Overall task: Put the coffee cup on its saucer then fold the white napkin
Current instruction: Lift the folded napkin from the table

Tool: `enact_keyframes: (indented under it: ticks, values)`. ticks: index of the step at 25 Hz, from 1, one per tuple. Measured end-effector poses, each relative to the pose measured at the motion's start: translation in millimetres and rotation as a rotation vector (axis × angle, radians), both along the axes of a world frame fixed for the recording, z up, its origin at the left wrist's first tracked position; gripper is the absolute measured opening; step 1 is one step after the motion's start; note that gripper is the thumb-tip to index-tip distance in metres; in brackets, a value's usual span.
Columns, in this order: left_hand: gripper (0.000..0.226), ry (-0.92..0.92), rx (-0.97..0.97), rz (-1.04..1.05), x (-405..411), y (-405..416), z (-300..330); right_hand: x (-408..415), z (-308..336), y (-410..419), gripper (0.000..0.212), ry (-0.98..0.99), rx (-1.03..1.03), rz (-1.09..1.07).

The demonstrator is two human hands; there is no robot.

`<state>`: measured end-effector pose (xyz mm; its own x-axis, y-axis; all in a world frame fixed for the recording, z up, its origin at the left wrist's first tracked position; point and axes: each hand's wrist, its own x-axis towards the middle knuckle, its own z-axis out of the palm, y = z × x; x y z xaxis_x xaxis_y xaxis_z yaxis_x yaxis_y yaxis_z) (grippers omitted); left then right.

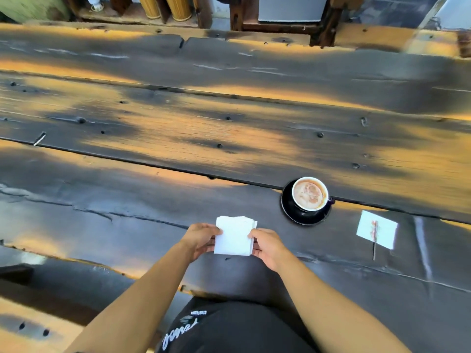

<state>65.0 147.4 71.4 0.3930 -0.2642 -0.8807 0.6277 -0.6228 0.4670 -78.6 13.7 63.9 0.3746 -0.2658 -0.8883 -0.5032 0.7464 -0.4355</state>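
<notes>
Coffee cup (310, 194) already seated on its saucer (293, 212), off to the right on the table (153, 189). White napkin (234, 236) at the near table edge, pinched on its 2 sides by left hand (201, 239) and right hand (267, 247), already a small rectangle. Best to line up corners, then press the crease flat. Open wood on the left; paper card with a stick (376, 230) further right, well apart.

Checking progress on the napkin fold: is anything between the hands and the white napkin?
Nothing visible. The left hand and right hand already hold the white napkin by its side edges. The coffee cup sits on its saucer, off to the right and apart from the napkin.
</notes>
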Motion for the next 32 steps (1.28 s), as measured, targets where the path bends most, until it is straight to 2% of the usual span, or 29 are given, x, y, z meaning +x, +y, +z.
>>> enact_keyframes:
  ticks: [3, 6, 9, 13, 16, 18, 21, 26, 30, 32]
  values:
    - [0.028, -0.014, -0.014, 0.014, -4.1, -23.2, -1.9, -10.1, -2.0, -21.2, 0.018, -0.010, -0.059, 0.005]
    - [0.016, -0.070, -0.016, -0.002, 0.9, -49.0, -4.1, -10.6, -9.1, -39.9, 0.020, 0.046, -0.270, 0.053]
    - [0.009, -0.139, -0.012, -0.033, 9.4, -79.6, -11.3, -1.7, -12.2, -57.8, 0.016, 0.085, -0.388, 0.033]
    - [0.009, -0.221, 0.005, -0.071, 23.1, -111.8, -28.4, 19.2, -18.9, -78.8, 0.046, 0.203, -0.609, 0.163]
    - [0.012, -0.272, 0.040, -0.086, 34.2, -130.8, -39.3, 36.4, -26.6, -86.9, 0.044, 0.262, -0.739, 0.258]
    - [0.014, -0.298, 0.054, -0.101, 41.3, -138.8, -44.2, 46.6, -26.8, -89.8, 0.035, 0.308, -0.813, 0.273]
    - [0.015, -0.299, 0.051, -0.154, 48.0, -144.8, -51.2, 59.4, -28.2, -94.2, 0.021, 0.384, -0.877, 0.301]
    - [0.015, -0.324, 0.065, -0.214, 49.4, -147.5, -56.6, 63.8, -34.7, -99.8, 0.021, 0.387, -0.866, 0.398]
    - [0.010, -0.363, 0.077, -0.229, 46.7, -147.2, -54.1, 59.6, -26.9, -96.7, 0.043, 0.400, -0.878, 0.482]
    - [0.007, -0.377, 0.104, -0.250, 45.6, -142.2, -51.2, 54.8, -18.4, -89.7, 0.047, 0.394, -0.888, 0.524]
